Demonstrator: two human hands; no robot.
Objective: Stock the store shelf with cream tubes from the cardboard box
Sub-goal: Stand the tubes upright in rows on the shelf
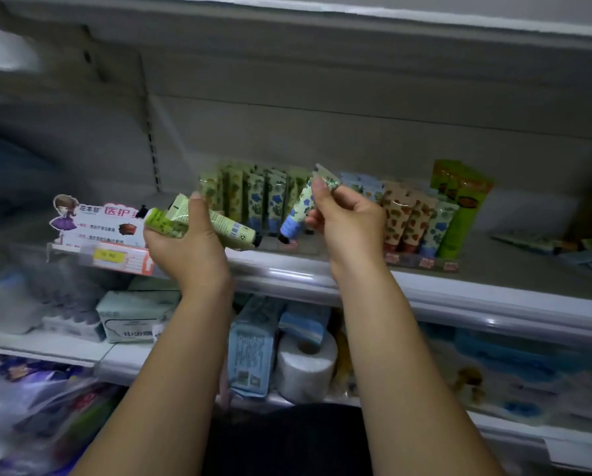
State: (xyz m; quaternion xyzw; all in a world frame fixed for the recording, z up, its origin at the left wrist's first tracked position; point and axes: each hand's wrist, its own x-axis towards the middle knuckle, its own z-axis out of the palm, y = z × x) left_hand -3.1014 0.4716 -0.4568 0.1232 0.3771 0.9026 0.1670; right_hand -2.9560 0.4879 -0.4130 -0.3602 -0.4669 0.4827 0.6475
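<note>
Right hand [347,218] pinches the blue tube [299,209] by its crimp. Long axis tilted: cap down-left, crimp up-right. Cap hangs just in front of the blue row [267,201] standing on the shelf [356,286], so the slot lies left and back of that hand. Left hand [188,242] grips green tubes [219,221], near level, left of the row. Right is nearer; probably needs uprighting first. Box not in view.
</note>
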